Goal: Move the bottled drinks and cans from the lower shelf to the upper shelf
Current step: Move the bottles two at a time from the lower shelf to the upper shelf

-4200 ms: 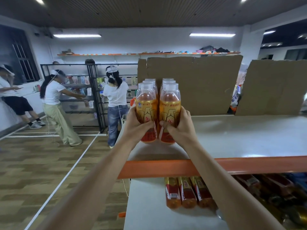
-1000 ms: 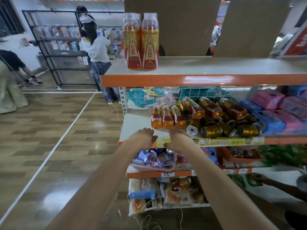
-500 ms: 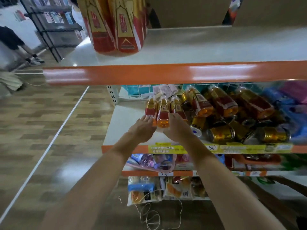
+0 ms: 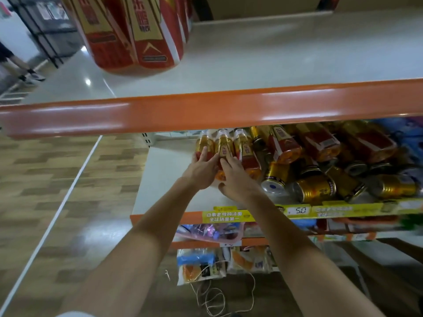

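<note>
Three small orange drink bottles lie side by side on the lower shelf (image 4: 160, 177): a left bottle (image 4: 202, 143), a middle bottle (image 4: 225, 145) and a right bottle (image 4: 246, 152). My left hand (image 4: 201, 172) rests on the left bottle with its fingers laid fairly straight along it. My right hand (image 4: 238, 179) holds the middle bottle, fingers on top and thumb curled round its base. Several bottles of the same drink (image 4: 137, 33) stand upright at the left of the upper shelf (image 4: 274, 53).
Right of my hands lies a heap of larger bottles (image 4: 283, 143) and gold cans (image 4: 313, 188). The upper shelf's orange front rail (image 4: 206, 108) hangs just above the bottles. Packaged goods (image 4: 201, 266) fill the shelves below. Wooden floor (image 4: 57, 191) lies to the left.
My head has moved closer to the shelves. Both hands have slid forward from the bottle bases onto the bottles. The right hand has closed on the middle bottle.
</note>
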{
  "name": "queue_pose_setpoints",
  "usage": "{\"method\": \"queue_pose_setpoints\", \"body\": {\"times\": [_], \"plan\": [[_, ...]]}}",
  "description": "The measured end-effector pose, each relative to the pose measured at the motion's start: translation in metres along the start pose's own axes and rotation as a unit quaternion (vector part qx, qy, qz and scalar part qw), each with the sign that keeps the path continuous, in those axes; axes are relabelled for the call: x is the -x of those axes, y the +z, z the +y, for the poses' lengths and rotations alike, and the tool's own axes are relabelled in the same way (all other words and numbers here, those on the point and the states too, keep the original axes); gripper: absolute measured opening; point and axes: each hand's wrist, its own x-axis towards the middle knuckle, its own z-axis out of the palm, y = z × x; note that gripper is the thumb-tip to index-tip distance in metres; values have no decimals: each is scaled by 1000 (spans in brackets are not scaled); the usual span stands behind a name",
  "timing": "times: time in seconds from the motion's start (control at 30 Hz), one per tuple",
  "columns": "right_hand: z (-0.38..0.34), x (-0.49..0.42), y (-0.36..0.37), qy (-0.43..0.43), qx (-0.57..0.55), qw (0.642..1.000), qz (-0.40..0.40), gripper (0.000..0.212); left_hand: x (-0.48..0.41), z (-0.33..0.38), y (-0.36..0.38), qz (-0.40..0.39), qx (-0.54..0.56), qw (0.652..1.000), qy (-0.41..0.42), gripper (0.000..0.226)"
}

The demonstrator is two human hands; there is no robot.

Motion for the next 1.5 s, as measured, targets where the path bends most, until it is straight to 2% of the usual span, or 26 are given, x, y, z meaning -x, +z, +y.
{"method": "queue_pose_setpoints", "body": {"times": [0.1, 0.17, 0.3, 0.47, 0.53, 0.63, 0.73, 0.8, 1.0, 1.17, 1.23, 1.37, 1.47, 1.5], "plan": [[-1, -2, 7, 15, 17, 1000, 9, 79, -1, -7, 7, 31, -32, 998, 46, 47], [-5, -5, 9, 21, 16, 999, 26, 78, -2, -16, 13, 38, -19, 998, 47, 44], [-10, -7, 5, 35, 12, 999, 34, 73, 10, -20, 9, 113, 82, 989, 49, 39], [-17, 2, 1, 52, 18, 998, 21, 78, 38, -35, 9, 126, 194, 973, 23, 40], [-22, 8, 1, 55, 21, 998, 21, 76, 46, -46, 16, 138, 277, 951, -13, 41], [-28, 14, 4, 57, 36, 997, 20, 77, 64, -68, 25, 123, 439, 885, -96, 43], [-32, 16, 6, 65, 42, 997, 25, 80, 81, -90, 36, 145, 517, 833, -135, 40], [-34, 17, 7, 66, 43, 997, 27, 77, 85, -95, 40, 156, 527, 822, -146, 39], [-36, 19, 11, 72, 18, 996, 42, 72, 74, -92, 33, 158, 459, 856, -181, 34], [-40, 13, 9, 85, -21, 993, 74, 51, 59, -106, 32, 144, 460, 841, -246, 42], [-43, 8, 11, 113, -54, 986, 111, 43, 52, -113, 34, 112, 481, 830, -261, 53], [-51, -9, 15, 197, -141, 958, 151, 46, 43, -116, 26, 36, 557, 773, -303, 65], [-51, -25, 26, 254, -148, 945, 146, 31, 36, -108, 21, 18, 540, 789, -293, 64], [-51, -29, 27, 275, -141, 940, 144, 33, 33, -105, 21, 19, 530, 796, -291, 66]]}}
